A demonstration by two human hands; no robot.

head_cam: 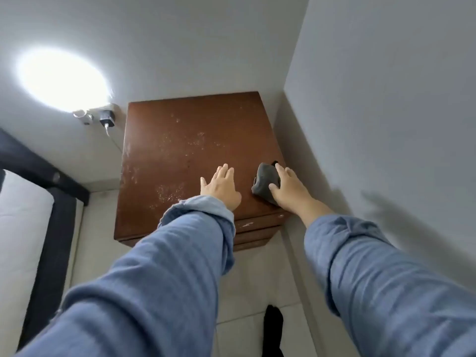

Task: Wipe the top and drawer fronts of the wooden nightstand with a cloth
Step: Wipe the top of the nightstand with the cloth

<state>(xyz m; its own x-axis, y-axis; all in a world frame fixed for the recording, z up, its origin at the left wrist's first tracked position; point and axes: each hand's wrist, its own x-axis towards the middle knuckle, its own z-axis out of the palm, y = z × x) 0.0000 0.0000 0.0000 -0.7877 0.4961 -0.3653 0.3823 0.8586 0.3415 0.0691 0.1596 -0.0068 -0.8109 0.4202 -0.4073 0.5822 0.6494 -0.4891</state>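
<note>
From the head camera, the wooden nightstand [195,155] stood in the corner against the white walls, its brown top speckled with pale dusty marks, and the drawer fronts [257,229] showed just below its near edge. The right hand [288,190] gripped a bunched grey cloth [265,180] with thumb and fingers curled round it, pressing it on the top near the right front corner. The left hand [221,188] lay flat beside it with fingers straight and spread, touching the wood; a charger [107,117] sat in a wall socket at the left.

Drawer fronts [260,228] mostly behind sleeve [195,228].
</note>
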